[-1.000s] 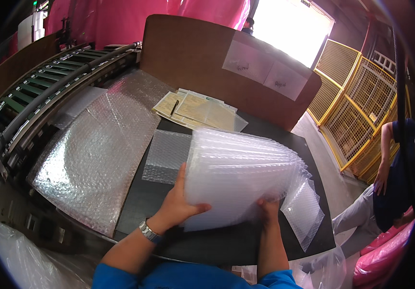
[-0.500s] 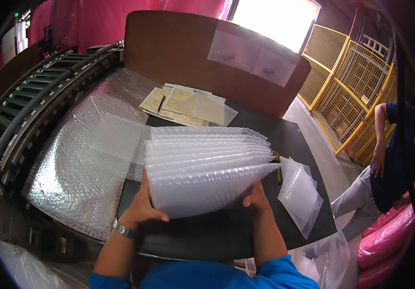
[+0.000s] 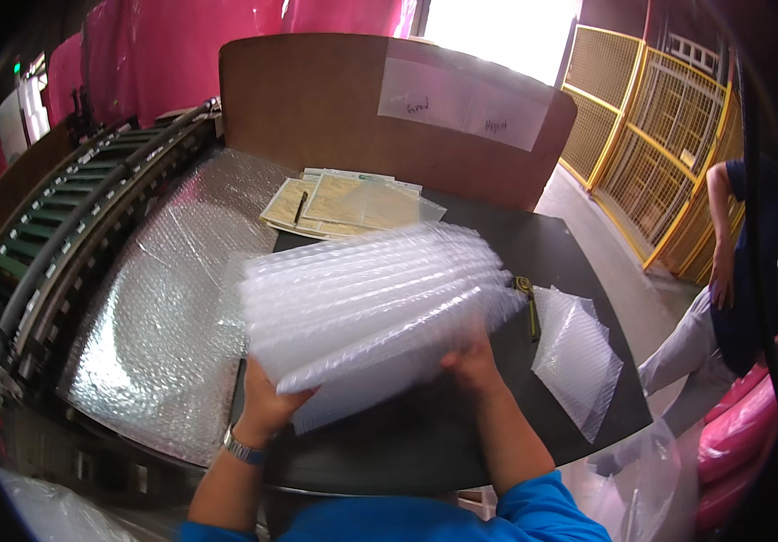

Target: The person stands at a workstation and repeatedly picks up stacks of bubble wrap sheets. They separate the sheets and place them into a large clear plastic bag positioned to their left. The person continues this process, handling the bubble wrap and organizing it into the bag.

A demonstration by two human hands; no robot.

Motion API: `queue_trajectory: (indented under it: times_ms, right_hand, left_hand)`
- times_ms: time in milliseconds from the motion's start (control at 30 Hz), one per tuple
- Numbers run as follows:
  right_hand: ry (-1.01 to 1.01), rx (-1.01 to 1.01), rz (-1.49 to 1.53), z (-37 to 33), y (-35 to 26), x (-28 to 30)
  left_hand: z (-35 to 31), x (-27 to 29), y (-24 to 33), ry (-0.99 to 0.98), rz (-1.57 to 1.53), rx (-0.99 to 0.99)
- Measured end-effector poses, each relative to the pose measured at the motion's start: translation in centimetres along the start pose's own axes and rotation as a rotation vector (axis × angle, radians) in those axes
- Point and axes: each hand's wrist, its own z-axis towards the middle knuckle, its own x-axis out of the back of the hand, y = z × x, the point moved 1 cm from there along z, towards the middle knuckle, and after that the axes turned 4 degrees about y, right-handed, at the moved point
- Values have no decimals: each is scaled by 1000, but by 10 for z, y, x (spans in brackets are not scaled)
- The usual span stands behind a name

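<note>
Holding fanned bubble-wrap stack (image 3: pixel 371 298) at centre frame between half-curled left hand (image 3: pixel 269 399) and right hand (image 3: pixel 473 361) | apparently gathered, not yet squared up | leaving loose bubble-wrap pieces (image 3: pixel 578 361) ungathered on tabletop (image 3: pixel 371 465), lower right

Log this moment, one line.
left hand: holds bubble-wrap stack | right hand: holds same stack | bubble-wrap pieces: on black table, right

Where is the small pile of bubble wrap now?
In the head view, the small pile lies on the right side of the black table, right of the right hand, beside the yellow-and-black tape measure.
</note>
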Motion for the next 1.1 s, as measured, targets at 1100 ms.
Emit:
queue_trajectory:
  times_ms: [1100]
  right_hand:
    - [-60, 283, -595, 21, 4, 5]
  left_hand:
    - [-73, 61, -35, 613, 940, -388]
